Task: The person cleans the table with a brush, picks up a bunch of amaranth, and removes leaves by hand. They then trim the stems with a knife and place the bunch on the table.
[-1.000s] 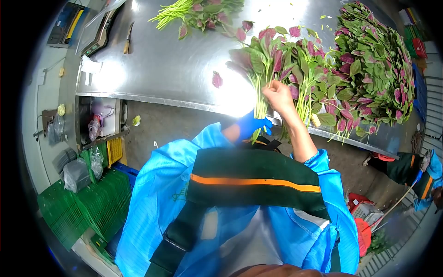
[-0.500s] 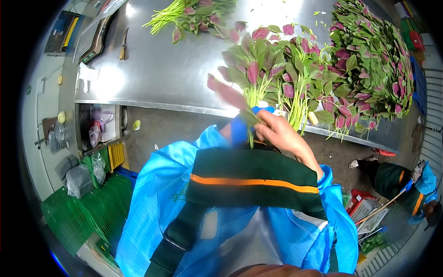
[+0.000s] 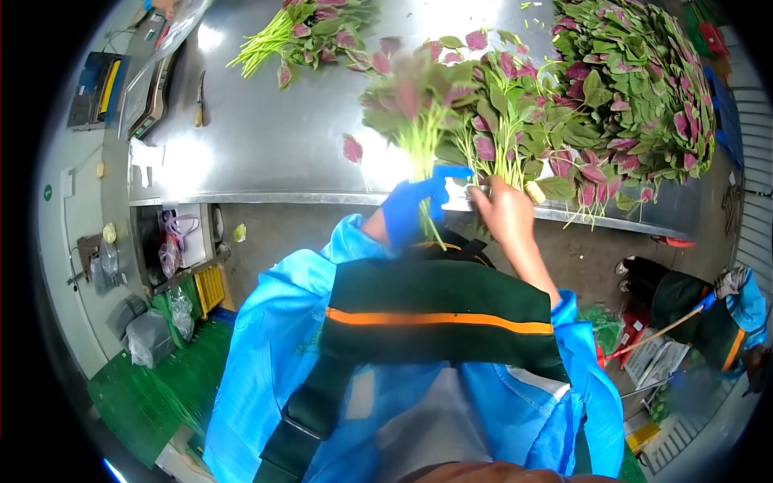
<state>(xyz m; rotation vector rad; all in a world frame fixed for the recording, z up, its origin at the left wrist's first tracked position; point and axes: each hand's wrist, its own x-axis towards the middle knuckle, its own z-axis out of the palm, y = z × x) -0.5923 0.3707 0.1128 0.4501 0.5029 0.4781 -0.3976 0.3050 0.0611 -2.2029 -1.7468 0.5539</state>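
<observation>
My left hand (image 3: 409,211), in a blue glove, is closed round the stems of a bunch of red-and-green amaranth (image 3: 420,133). The leafy end points away from me over the table edge, and the cut ends hang below the glove. My bare right hand (image 3: 509,213) is at the table's front edge, fingers curled at the stem ends of more loose amaranth (image 3: 509,137); its fingertips are partly hidden among them. A single purple leaf (image 3: 352,148) lies on the metal table (image 3: 274,153) left of the bunch.
A big amaranth heap (image 3: 644,97) covers the table's right side. Another bunch (image 3: 262,47) lies at the back, with a knife (image 3: 200,101) and a scale (image 3: 153,97) to the left. Green crates (image 3: 161,386) stand lower left. A co-worker (image 3: 700,310) holds a stick at right.
My right hand has left the held bunch and moved right to the amaranth on the table. The purple leaf blurred near my left hand before is gone from there; one now lies on the table.
</observation>
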